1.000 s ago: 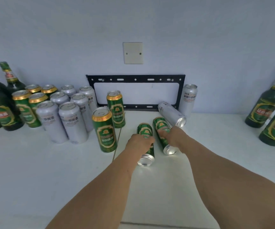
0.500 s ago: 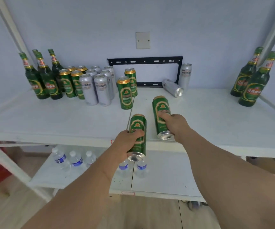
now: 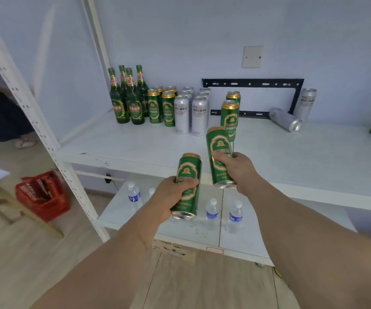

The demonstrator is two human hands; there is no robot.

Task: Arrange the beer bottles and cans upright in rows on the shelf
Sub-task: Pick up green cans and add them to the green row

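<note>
Left hand and right hand each wrap a green can mid-body (rigid, probably slick) above the shelf's front edge.

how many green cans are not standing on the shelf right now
2. One green can is gripped in the left hand, the other green can in the right hand, both held in front of the shelf.

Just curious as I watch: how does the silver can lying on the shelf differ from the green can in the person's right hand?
The silver can lies on its side on the shelf, untouched; the green can is roughly upright, gripped by the right hand in the air above the shelf's front. The silver can is plain silver with a pale label; the green can has a gold top band and gold-edged emblem. Both look like tall, slim cans.
</note>
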